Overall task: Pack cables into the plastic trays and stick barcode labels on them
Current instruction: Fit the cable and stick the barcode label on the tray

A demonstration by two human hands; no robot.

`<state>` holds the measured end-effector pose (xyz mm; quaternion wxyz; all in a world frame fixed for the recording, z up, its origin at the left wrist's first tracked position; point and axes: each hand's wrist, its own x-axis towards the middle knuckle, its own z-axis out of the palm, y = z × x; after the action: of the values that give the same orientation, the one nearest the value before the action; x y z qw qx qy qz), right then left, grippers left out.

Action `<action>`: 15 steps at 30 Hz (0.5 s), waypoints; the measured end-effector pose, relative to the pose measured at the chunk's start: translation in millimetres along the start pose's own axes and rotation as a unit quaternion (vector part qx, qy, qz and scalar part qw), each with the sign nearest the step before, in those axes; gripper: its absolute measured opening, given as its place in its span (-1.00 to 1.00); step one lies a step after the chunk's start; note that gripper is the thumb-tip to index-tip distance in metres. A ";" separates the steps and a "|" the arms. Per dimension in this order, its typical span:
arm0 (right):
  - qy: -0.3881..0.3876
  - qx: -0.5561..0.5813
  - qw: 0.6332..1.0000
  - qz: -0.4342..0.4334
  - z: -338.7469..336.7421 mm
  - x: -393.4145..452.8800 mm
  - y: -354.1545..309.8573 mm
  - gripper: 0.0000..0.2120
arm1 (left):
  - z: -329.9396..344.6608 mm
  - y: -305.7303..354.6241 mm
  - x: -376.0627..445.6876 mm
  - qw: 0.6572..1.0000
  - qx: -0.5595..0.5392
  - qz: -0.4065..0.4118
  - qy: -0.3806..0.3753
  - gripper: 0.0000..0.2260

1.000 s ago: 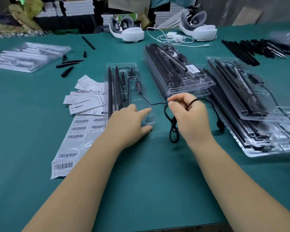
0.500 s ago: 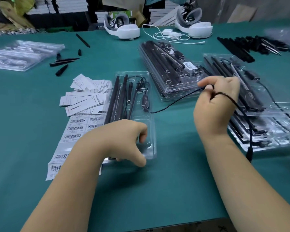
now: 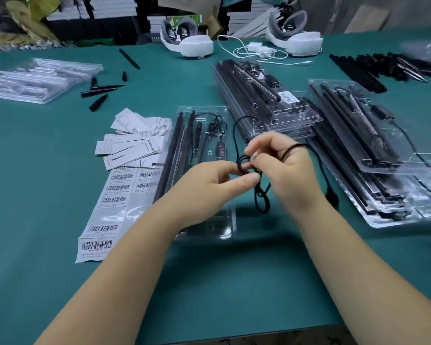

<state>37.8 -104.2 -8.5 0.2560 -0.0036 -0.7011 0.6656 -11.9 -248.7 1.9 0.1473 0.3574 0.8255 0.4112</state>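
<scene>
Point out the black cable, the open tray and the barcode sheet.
black cable (image 3: 261, 195): head view, loop hanging below the hands.
open tray (image 3: 230, 220): head view, near right rim.
barcode sheet (image 3: 96, 245): head view, nearest label.

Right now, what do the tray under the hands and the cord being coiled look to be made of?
Tray: thin clear plastic, glossy; the contents show through and its edges glint. Cord: black and matte, probably rubber or plastic coated; it bends in loose loops between the left hand and right hand.

We note a matt teal cloth-like table cover. The plastic tray is clear and glossy, as are the tray stacks. The cable looks matt black. The barcode label sheet has a shiny paper backing; the headsets are smooth white plastic.
</scene>
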 end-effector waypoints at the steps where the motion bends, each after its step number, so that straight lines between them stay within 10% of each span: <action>1: -0.033 0.046 0.998 0.018 2.4 -1.3 -0.5 -0.68 | 1.9 -0.7 0.1 1.000 -0.020 -0.003 0.002 -0.64; 11: 0.004 0.168 0.970 0.174 4.8 1.0 2.2 -0.89 | -13.9 -13.2 15.3 0.946 -0.192 -0.115 0.236 -0.71; 15: -0.074 0.235 0.934 0.257 1.2 -0.2 -3.1 -0.67 | -25.8 -20.9 18.9 0.908 -0.185 -0.157 0.343 -0.77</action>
<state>38.6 -105.6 -5.6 0.0168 -0.0743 -0.5170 0.8526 -48.8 -258.5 2.4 -0.0183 0.0263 0.7799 0.6251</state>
